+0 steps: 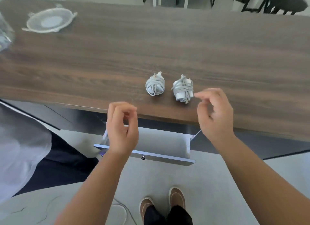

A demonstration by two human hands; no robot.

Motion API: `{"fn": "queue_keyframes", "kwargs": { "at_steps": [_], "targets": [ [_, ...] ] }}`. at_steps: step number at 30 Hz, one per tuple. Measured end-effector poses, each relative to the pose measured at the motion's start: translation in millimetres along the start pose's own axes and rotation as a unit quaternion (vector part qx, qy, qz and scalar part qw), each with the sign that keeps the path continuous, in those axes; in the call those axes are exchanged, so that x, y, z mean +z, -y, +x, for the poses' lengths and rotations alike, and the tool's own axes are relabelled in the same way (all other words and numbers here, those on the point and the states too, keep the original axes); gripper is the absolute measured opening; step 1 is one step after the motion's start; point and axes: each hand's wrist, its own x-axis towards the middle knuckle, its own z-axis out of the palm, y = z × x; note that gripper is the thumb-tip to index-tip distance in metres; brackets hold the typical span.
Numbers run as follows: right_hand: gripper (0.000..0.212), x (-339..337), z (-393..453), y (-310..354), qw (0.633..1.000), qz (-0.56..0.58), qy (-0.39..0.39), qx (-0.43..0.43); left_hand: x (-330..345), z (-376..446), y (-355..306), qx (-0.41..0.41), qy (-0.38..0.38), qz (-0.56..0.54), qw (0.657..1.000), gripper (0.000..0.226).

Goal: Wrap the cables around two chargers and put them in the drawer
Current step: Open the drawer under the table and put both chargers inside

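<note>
Chargers (155, 87) (183, 90) sit wound on the worktop (167, 45): light, loosely bundled; pinch across the coils. Both hands (123, 129) (215, 114) hover loosely curled, holding nothing.

Two white cable-wrapped chargers, left charger (154, 86) and right charger (183, 90), side by side on brown wood-grain table (218, 48). White drawer (161, 141) open below. My left hand (122, 129) and right hand (214, 115) loosely curled, holding nothing.

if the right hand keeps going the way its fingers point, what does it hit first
Most likely the right wrapped charger: the right hand holds nothing, its fingertips point left toward that bundle, just short of it. Height above the table is unclear, so it might pass over.
</note>
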Motion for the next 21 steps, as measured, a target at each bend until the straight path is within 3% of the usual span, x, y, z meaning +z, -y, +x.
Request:
{"fn": "queue_keyframes", "kwargs": {
  "at_steps": [2, 4, 7, 11, 14, 21],
  "targets": [
    [0.042, 10.0, 16.8, -2.8, 0.991, 0.008, 0.039, 0.127, 13.0, 33.2, -13.3, -0.004, 0.072, 0.023, 0.997, 0.016],
    [0.057, 21.9, 25.6, -5.5, 0.976, 0.018, 0.094, 0.196, 30.2, 57.5, -18.2, -0.057, 0.142, 0.058, 0.987, 0.032],
    [0.065, 34.7, 27.9, -6.1, 0.974, 0.002, 0.128, 0.185, 53.5, 77.4, -25.1, -0.151, 0.201, 0.077, 0.965, 0.050],
    [0.070, 43.9, 31.7, -9.0, 0.977, -0.041, 0.133, 0.162, 71.9, 82.6, -24.1, -0.196, 0.268, 0.159, 0.930, 0.059],
    [0.070, 44.6, 35.7, -10.2, 0.973, -0.067, 0.148, 0.165, 76.4, 82.0, -20.5, -0.177, 0.276, 0.188, 0.926, 0.056],
    [0.067, 33.4, 32.8, -10.4, 0.974, 0.010, 0.135, 0.183, 72.3, 70.4, -25.7, -0.214, 0.230, 0.106, 0.943, 0.048]
  ]
}}
